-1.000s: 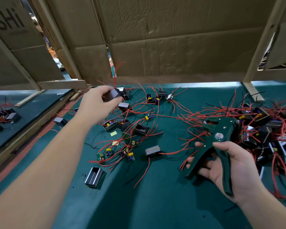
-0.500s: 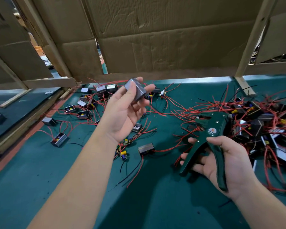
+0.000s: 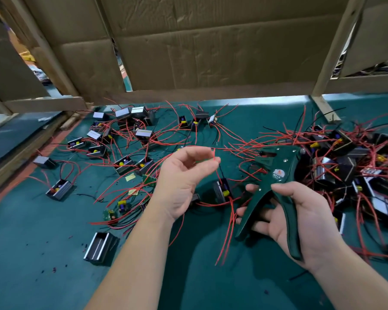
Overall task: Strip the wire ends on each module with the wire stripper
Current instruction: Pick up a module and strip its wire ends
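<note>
A person's two bare hands work above a green counter (image 3: 31, 253) strewn with small modules and red leads.

The left hand (image 3: 182, 182), near the centre of the view, pinches a red wire (image 3: 214, 155) between thumb and forefinger, with the other fingers loosely curled. The wire's short free end pokes up past the fingertips toward 12 o'clock. Its long axis is close to upright, and it runs down toward 6 o'clock to a dark module (image 3: 221, 190), which sits just below the hand. Whether that module hangs free or rests on the counter cannot be told.

The right hand (image 3: 305, 218) is curled round the handles of a green wire stripper (image 3: 276, 175). The handles are spread apart, and the thumb lies along the upper one. The stripper's head lies at about 3 o'clock from the wire tip, near it but not touching, and its mouth faces 9 o'clock, toward the left hand.

The coming move likely turns on that gap. The upright wire end would have to tilt over toward 3 o'clock, or the head swing in toward 9 o'clock, so that the tip enters the mouth end-on.

A dense heap of modules (image 3: 345, 166) lies at 3 o'clock of the stripper. Looser ones (image 3: 123, 163) are scattered at 9 to 11 o'clock of the left hand.
</note>
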A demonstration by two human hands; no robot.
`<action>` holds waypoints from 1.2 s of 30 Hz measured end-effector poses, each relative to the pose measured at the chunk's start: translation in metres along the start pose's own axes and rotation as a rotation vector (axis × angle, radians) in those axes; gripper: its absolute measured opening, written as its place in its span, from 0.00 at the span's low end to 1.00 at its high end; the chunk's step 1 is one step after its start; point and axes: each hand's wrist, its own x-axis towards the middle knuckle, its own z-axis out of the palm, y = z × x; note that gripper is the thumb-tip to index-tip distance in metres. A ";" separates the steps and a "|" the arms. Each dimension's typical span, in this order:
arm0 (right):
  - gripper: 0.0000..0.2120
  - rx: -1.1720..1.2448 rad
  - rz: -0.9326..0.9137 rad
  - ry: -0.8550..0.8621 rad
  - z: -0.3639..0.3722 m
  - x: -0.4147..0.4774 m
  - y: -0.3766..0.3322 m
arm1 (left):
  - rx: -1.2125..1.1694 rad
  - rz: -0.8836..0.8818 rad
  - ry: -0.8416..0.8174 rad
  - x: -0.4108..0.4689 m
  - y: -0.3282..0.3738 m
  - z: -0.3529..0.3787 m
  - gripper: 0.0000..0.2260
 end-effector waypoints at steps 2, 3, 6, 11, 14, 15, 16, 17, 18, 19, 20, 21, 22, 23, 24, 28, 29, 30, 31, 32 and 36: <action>0.27 -0.009 -0.001 -0.004 0.000 0.000 0.000 | 0.159 0.019 -0.023 -0.002 -0.002 0.001 0.14; 0.27 -0.012 -0.001 -0.005 0.001 0.000 0.000 | 0.227 0.016 -0.039 -0.003 -0.003 0.001 0.14; 0.26 -0.011 0.001 -0.009 0.001 -0.001 0.000 | 0.569 0.108 -0.014 -0.008 -0.002 0.002 0.10; 0.25 -0.016 0.002 -0.014 0.002 0.000 0.000 | 1.336 0.480 0.099 -0.013 -0.001 -0.003 0.11; 0.27 -0.016 0.002 -0.022 0.003 0.002 0.000 | 1.399 0.425 0.170 -0.014 0.005 -0.003 0.17; 0.27 -0.016 0.001 -0.022 0.003 0.002 0.000 | 1.410 0.371 0.170 -0.015 0.007 -0.004 0.18; 0.26 -0.017 0.001 -0.021 0.003 0.002 0.000 | 1.435 0.301 0.156 -0.016 0.009 -0.004 0.18; 0.25 -0.022 0.002 -0.021 0.003 0.002 0.000 | 1.473 0.238 0.136 -0.016 0.010 -0.005 0.18; 0.24 -0.025 0.003 -0.021 0.003 0.003 0.000 | 1.516 0.196 0.122 -0.017 0.010 -0.005 0.17; 0.23 -0.027 0.004 -0.021 0.003 0.003 0.001 | 1.545 0.179 0.113 -0.018 0.009 -0.005 0.16; 0.22 -0.027 0.006 -0.020 0.003 0.003 0.001 | 1.553 0.178 0.107 -0.018 0.008 -0.005 0.16; 0.22 -0.026 0.009 -0.018 0.003 0.003 0.001 | 1.541 0.193 0.098 -0.018 0.007 -0.005 0.16; 0.22 -0.024 0.012 -0.016 0.003 0.004 0.002 | 1.510 0.215 0.073 -0.018 0.006 -0.006 0.15; 0.21 -0.024 0.015 -0.014 0.004 0.004 0.002 | 1.457 0.242 0.038 -0.017 0.004 -0.006 0.15; 0.21 -0.028 0.018 -0.013 0.004 0.004 0.002 | 1.380 0.264 0.006 -0.016 0.003 -0.006 0.14; 0.18 -0.043 0.041 -0.021 0.004 0.003 0.001 | 0.930 0.258 0.029 -0.015 0.004 -0.001 0.06; 0.18 -0.041 0.049 -0.031 0.004 0.002 0.001 | 0.814 0.206 0.027 -0.016 0.005 0.001 0.07; 0.20 -0.034 0.054 -0.047 0.004 0.002 0.001 | 0.686 0.150 0.005 -0.016 0.007 0.002 0.09; 0.23 -0.024 0.056 -0.064 0.005 0.002 0.001 | 0.572 0.098 -0.024 -0.016 0.008 0.004 0.12; 0.27 -0.016 0.061 -0.079 0.005 0.002 0.002 | 0.483 0.053 -0.048 -0.017 0.009 0.006 0.14; 0.33 -0.012 0.076 -0.171 0.006 0.000 0.003 | 0.278 -0.035 -0.066 -0.018 0.013 0.012 0.08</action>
